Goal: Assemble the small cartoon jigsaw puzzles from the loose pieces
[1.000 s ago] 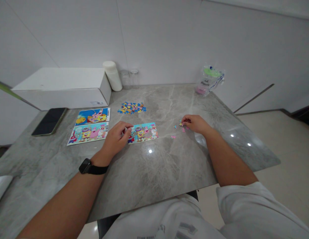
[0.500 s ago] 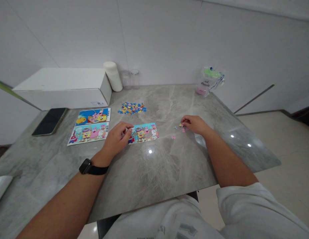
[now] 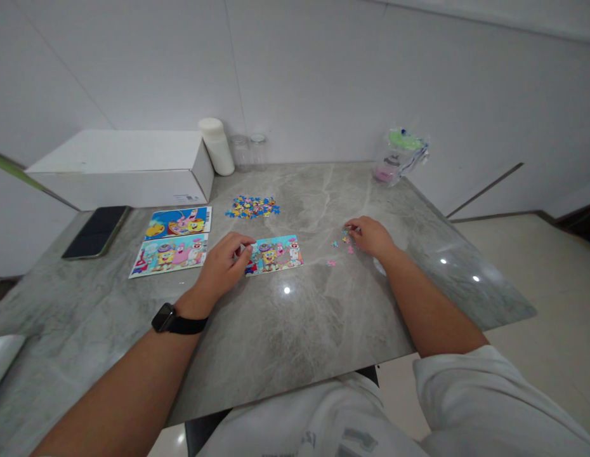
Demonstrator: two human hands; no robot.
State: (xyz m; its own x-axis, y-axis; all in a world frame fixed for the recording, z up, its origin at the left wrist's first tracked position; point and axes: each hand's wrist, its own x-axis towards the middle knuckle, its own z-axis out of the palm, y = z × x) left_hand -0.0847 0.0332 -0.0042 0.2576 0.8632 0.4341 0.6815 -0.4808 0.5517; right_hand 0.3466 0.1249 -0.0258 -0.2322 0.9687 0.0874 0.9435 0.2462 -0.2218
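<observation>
A small cartoon jigsaw puzzle lies flat on the grey marbled table. My left hand rests at its left end, fingers curled and thumb and forefinger closed on that edge, covering part of it. Off to the right, my right hand is pinched just above several loose pieces; a small puzzle piece appears at its fingertips, mostly hidden. Below the fingers are a yellowish piece and a pink piece. A teal piece and another pink piece lie further left.
A pile of mixed puzzle pieces lies behind the puzzle. Two picture cards and a phone are at left, before a white box. A white bottle, clear jars and a plastic bag stand along the wall.
My right hand has shifted slightly away from me, its fingertips moving past the yellowish piece. My left hand and the puzzle have stayed put.
</observation>
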